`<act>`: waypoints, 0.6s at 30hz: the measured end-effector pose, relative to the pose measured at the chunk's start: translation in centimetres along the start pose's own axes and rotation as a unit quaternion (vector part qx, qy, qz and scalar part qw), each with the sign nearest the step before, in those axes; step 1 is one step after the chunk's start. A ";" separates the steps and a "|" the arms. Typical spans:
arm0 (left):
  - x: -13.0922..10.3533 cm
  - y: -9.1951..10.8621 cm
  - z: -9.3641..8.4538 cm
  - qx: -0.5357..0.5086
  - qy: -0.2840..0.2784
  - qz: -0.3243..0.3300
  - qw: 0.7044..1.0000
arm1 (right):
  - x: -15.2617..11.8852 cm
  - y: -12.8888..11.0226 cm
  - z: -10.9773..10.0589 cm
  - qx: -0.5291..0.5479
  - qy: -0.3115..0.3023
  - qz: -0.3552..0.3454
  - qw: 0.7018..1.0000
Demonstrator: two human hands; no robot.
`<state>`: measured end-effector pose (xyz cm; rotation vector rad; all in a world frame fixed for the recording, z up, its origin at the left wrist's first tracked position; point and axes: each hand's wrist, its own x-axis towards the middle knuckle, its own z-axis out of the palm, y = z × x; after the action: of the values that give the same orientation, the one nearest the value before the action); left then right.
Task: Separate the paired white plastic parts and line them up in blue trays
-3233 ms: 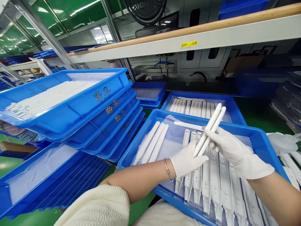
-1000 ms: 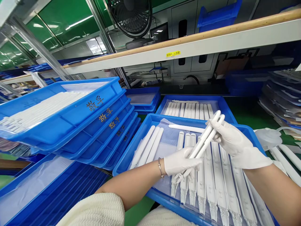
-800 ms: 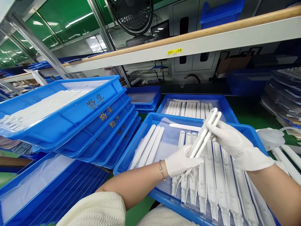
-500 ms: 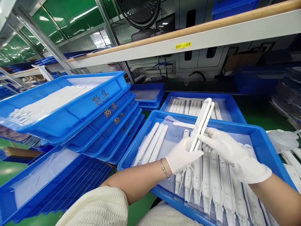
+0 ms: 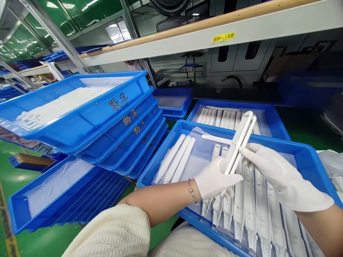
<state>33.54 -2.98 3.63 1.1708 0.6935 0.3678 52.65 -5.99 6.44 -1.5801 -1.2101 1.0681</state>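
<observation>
My left hand (image 5: 213, 179), in a white glove, is wrapped round the lower end of a long white plastic casing (image 5: 244, 130). The casing tilts up and away, and two narrow parallel strips show along it. The gloved fingers of my right hand (image 5: 281, 175) close on its right edge about midway up. Both hands are above a blue tray (image 5: 305, 150). Beneath them lies a row of similar white casings (image 5: 251, 214) with toothed near ends. Three smooth white strips (image 5: 175, 159) rest at the tray's left, and another strip (image 5: 215, 139) lies crosswise near the back.
A second blue tray (image 5: 276, 123) with white parts sits behind. At left, stacked blue trays (image 5: 88, 125) rise above the work tray, the top one full of white strips. More nested trays (image 5: 66, 200) stand lower left. A shelf beam (image 5: 187, 44) crosses overhead.
The view has shifted a little, so most of the scene sits further right. Both hands keep their hold on the casing at nearly the same tilt.
</observation>
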 end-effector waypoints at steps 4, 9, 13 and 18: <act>0.2 0.0 0.0 0.012 0.005 0.037 0.999 | 0.7 1.5 1.1 0.058 -0.107 0.061 0.991; 0.4 0.4 0.1 0.024 0.018 0.050 0.998 | 0.7 2.7 1.8 0.132 -0.150 0.080 0.977; 0.4 0.4 0.2 -0.011 -0.004 0.078 0.997 | 0.4 2.2 2.0 0.178 -0.144 0.084 0.970; 0.4 0.5 0.2 -0.057 -0.024 0.098 0.993 | -0.1 1.3 2.8 0.220 -0.088 0.117 0.965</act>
<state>34.04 -2.74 3.98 1.1393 0.5100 0.5358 50.31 -5.98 4.47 -1.3192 -0.8296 1.5387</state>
